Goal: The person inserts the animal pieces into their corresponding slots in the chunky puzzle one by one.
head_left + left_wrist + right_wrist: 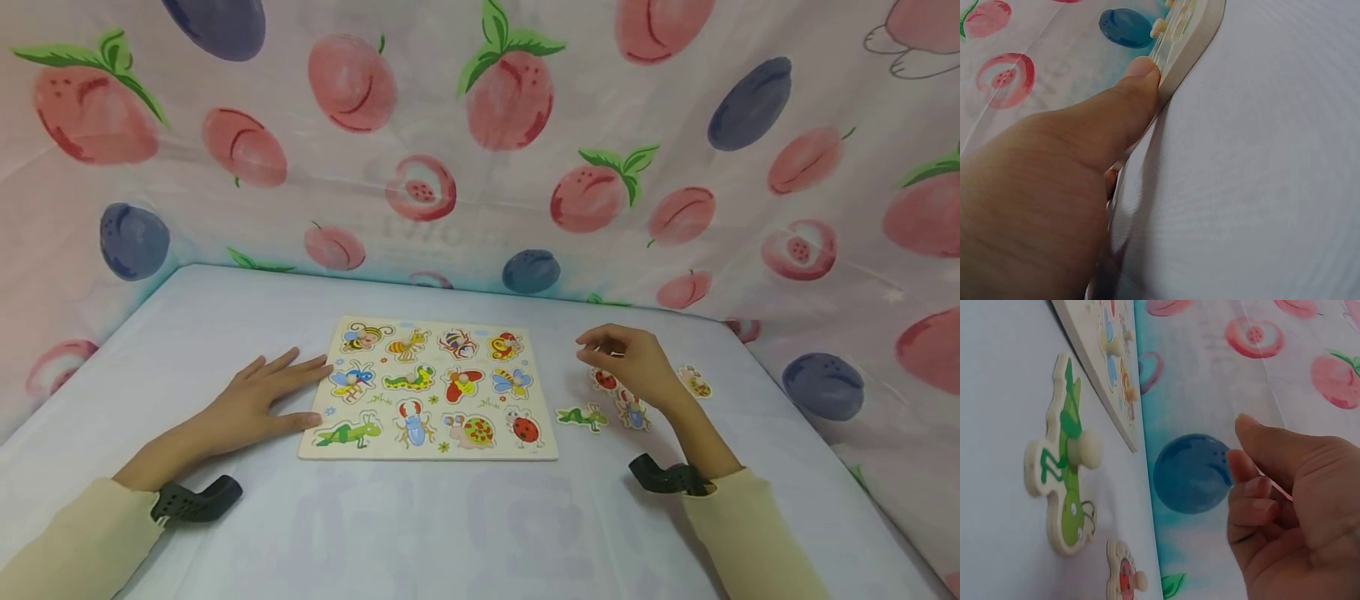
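Observation:
A wooden insect puzzle board (480, 455) lies flat on the table, with knobbed pieces in its two upper rows and printed pictures without knobs in the bottom row. My left hand (251, 400) has its fingers spread straight, thumb and fingertips at the board's left edge. In the left wrist view the thumb (1125, 97) touches the edge. Above the loose pieces, my right hand (637, 358) hovers with fingers loosely bent and nothing between them. Below and beside it lie a green grasshopper piece (581, 417), a ladybug piece (604, 381), a stag beetle piece (633, 412) and a snail piece (697, 382).
A white cloth (390, 533) covers the table. Behind and along the sides hangs a pink curtain (465, 242) printed with peaches and plums. Dark camera straps (198, 500) sit at both wrists, against cream sleeves.

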A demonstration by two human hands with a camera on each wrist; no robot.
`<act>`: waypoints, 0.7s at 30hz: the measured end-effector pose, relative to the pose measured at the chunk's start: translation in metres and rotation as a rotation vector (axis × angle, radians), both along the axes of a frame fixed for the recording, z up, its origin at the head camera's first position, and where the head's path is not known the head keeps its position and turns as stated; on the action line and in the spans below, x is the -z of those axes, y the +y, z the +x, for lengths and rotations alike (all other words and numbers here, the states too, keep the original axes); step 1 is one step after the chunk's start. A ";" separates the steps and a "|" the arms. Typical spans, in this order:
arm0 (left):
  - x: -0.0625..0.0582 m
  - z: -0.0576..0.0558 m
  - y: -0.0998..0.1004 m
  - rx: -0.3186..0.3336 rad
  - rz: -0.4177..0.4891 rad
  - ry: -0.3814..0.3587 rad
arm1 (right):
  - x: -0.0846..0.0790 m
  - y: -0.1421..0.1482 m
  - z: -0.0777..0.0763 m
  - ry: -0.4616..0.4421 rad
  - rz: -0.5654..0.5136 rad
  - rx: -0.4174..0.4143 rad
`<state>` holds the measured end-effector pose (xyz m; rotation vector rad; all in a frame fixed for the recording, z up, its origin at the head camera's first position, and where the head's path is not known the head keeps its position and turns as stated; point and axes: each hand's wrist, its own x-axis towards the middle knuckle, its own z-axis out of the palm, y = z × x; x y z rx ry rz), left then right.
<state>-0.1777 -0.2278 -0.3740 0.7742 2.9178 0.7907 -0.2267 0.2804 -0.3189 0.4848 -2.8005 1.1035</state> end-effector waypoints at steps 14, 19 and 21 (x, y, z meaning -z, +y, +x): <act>0.003 -0.002 -0.001 -0.002 0.004 -0.005 | 0.013 0.016 0.006 -0.273 0.119 -0.186; 0.004 -0.002 -0.002 0.004 0.001 0.012 | 0.017 0.019 0.006 -0.372 0.065 -0.285; 0.004 -0.002 -0.002 0.004 0.000 0.014 | 0.018 0.019 0.007 -0.386 0.046 -0.314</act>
